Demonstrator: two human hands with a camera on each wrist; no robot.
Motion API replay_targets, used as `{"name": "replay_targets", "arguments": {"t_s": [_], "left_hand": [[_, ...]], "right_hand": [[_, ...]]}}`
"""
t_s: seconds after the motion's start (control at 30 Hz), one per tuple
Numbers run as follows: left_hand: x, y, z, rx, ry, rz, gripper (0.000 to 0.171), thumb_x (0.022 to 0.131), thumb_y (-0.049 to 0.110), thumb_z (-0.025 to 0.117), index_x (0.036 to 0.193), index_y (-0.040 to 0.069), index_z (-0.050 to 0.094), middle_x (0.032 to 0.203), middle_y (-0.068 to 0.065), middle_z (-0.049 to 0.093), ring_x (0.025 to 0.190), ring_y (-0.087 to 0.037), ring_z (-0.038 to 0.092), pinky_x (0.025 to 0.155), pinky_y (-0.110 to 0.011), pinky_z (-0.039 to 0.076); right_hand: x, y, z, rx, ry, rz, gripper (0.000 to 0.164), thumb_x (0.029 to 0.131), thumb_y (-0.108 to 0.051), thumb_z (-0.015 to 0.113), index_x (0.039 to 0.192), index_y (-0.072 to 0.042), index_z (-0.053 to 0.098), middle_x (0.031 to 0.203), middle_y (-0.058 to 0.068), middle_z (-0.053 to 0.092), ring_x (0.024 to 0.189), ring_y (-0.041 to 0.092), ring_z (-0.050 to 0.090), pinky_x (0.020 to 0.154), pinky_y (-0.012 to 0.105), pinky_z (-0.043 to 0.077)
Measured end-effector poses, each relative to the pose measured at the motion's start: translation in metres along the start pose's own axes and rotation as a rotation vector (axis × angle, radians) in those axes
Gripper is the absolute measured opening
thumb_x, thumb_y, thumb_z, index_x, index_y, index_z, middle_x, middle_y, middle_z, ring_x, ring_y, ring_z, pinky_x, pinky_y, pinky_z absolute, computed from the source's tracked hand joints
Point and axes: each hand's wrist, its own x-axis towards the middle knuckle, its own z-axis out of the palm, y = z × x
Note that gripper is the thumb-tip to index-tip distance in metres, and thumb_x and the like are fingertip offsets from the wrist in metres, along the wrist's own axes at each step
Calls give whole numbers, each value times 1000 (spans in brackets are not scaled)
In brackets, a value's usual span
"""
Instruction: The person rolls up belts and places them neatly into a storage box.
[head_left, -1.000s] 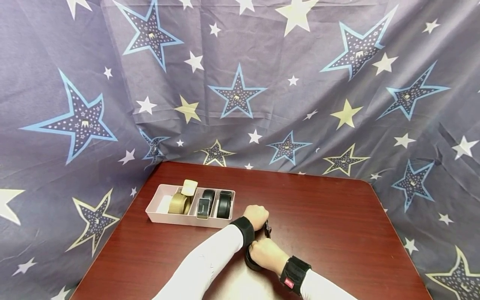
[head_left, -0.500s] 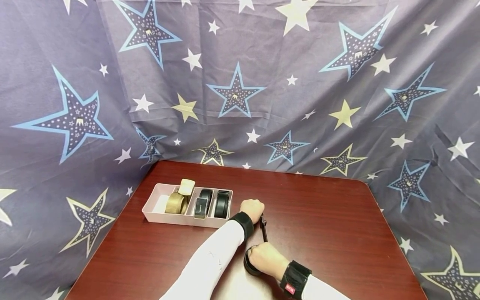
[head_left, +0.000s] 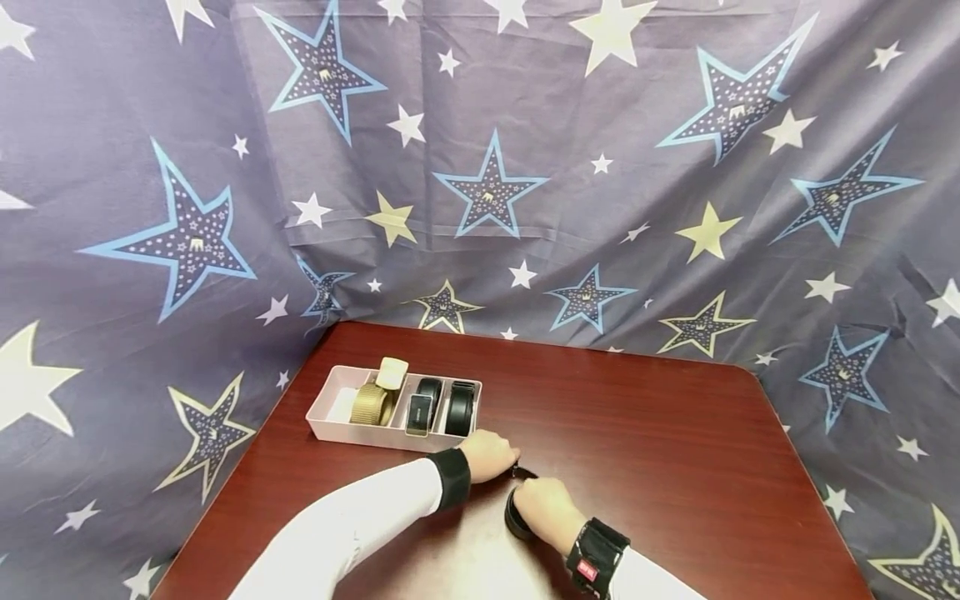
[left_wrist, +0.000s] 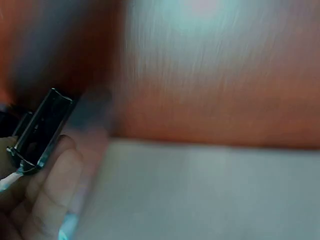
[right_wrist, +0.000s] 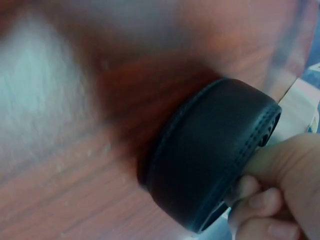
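Note:
A black leather belt [right_wrist: 210, 150] with stitched edges is partly rolled into a coil over the table, just under my right hand [head_left: 549, 510]. The right thumb and curled fingers grip the coil at its edge in the right wrist view. My left hand [head_left: 487, 456] is farther forward and to the left, close to the tray's front corner. It holds the belt's dark metal buckle [left_wrist: 42, 130] between thumb and fingers. A short dark stretch of strap [head_left: 525, 473] shows between the two hands. The left palm side is hidden in the head view.
A pale pink divided tray [head_left: 360, 435] stands at the left of the red-brown table [head_left: 637, 467]. In it are a rolled tan belt [head_left: 369, 405] with a cream buckle and two rolled black belts [head_left: 460, 408]. A star-printed cloth [head_left: 525, 200] hangs behind.
The left hand first drew away from the right, lengthening the strap between them, then came back nearer and to the left. The right hand keeps its grip on the coil. The head view shifted slightly.

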Motion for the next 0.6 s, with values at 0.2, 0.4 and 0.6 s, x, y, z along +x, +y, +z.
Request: {"name": "replay_targets", "arguments": {"t_s": [0.2,0.4,0.6], "left_hand": [[-27,21,-3,-50,121,-93,15,80,19,64,65,22,62,64,7,64,55,-10,61,44,-27,48],[-31,26,-13,-146,14,-86,15,80,18,67,66,19,63,68,4,67,59,-12,63,49,-28,50],[-22,13,-37,-263,-370,22,16,77,13,72,66,17,61,70,4,67,58,-9,60,55,-22,49]], "right_hand": [[9,13,9,116,-80,42,22,65,-17,78,58,-17,57,61,0,62,53,17,60,42,32,47],[13,21,15,184,-104,15,22,64,-16,79,60,-17,58,62,1,63,54,17,61,43,32,47],[13,23,18,181,-123,-28,22,64,-16,80,60,-18,58,63,1,62,55,17,60,44,32,47]]}}
